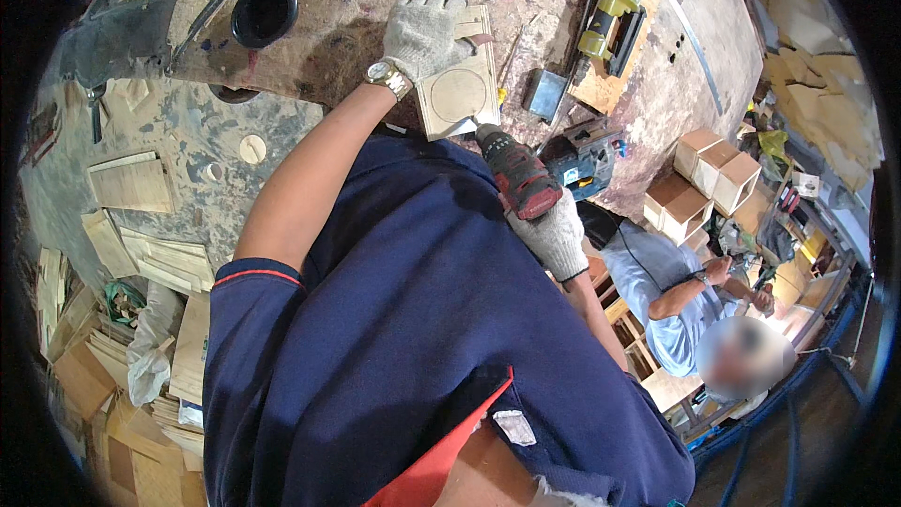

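My left hand [422,33], in a grey knit glove with a bare thumb, grips a rectangular light plywood board [454,94] with a circle marked on it. My right hand [554,239], also gloved, is closed on a red and black drill [526,186]. The drill's tip meets the board at the lower right of the circle. A jigsaw [577,160] lies just right of the drill. Farther back are a small metal box [544,94] and a yellow-green and black nail gun [608,19] on a piece of wood.
A black round dish [265,14] lies at upper left by a long tool. Plywood offcuts [129,184] and a round cut piece [251,149] lie on the left. On the right are wooden boxes [723,169] and another person [662,282] holding something with both hands.
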Motion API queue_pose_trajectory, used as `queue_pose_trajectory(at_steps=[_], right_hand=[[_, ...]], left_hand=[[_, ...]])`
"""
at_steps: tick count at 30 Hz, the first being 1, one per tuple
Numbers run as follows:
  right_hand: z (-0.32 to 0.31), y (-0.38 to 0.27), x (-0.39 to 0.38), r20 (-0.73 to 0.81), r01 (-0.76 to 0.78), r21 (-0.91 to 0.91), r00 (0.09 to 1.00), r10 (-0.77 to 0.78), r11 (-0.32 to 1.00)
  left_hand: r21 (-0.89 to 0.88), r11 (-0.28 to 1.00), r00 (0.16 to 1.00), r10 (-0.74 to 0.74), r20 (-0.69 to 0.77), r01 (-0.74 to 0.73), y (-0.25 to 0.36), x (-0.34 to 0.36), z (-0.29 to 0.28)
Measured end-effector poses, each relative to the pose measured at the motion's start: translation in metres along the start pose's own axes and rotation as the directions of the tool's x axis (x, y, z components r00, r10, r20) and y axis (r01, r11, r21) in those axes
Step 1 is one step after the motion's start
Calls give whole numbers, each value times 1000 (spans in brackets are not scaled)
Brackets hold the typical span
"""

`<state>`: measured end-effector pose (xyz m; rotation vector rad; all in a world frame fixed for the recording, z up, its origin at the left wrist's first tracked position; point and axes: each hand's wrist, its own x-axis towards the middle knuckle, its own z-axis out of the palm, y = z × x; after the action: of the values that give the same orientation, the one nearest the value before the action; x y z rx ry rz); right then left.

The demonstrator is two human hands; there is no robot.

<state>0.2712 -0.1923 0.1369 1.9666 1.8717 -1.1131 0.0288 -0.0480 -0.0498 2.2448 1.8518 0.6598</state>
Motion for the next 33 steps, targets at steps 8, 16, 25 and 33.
queue_pose_trajectory(at_steps=[8, 16, 25, 33], right_hand=[[-2, -6, 3, -10, 15, -137, 1000, -17, 990], [-3, -4, 7, 26, 36, -227, 999, -31, 973], [-13, -13, 9, 74, 40, -180, 997, -27, 983], [-13, -11, 10, 68, 77, -227, 996, -64, 971]], left_hand=[[16, 1000, 999, -24, 23, 23, 1, 0, 1], [-35, 998, 999, -49, 22, 50, 2, -2, -2], [-38, 996, 992, -77, 96, 81, 3, 0, -3], [-49, 997, 998, -64, -15, 63, 3, -2, 2]])
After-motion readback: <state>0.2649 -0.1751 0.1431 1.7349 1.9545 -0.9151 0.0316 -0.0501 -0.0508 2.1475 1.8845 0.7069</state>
